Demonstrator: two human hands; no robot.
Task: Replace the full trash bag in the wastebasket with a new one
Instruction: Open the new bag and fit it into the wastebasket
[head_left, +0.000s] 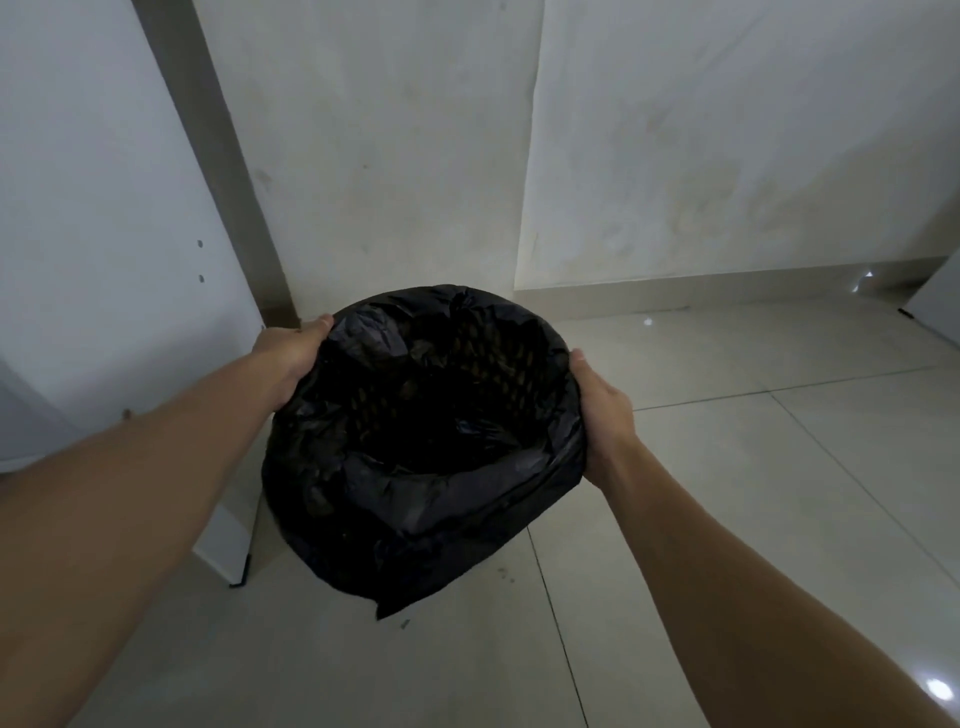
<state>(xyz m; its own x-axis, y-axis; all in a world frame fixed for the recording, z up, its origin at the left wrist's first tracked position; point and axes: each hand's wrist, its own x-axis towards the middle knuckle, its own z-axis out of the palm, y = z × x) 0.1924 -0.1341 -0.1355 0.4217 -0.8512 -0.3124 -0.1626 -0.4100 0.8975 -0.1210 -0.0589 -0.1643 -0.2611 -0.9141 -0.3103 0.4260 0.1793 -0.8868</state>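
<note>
Tiled floor (727, 493), stained wall (389, 156) corner: both hands on a bagged wastebasket (498, 353).
Left hand (296, 353) clasps the rim at 10 o'clock; black trash bag (441, 509) lines the wastebasket, edge folded over outside, centre frame; right hand (605, 410) clasps the rim at 3 o'clock.

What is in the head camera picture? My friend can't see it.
A left hand and a right hand grip opposite sides of a black trash bag folded over the rim of a wastebasket. Pale floor tiles and a white wall surround it.
</note>
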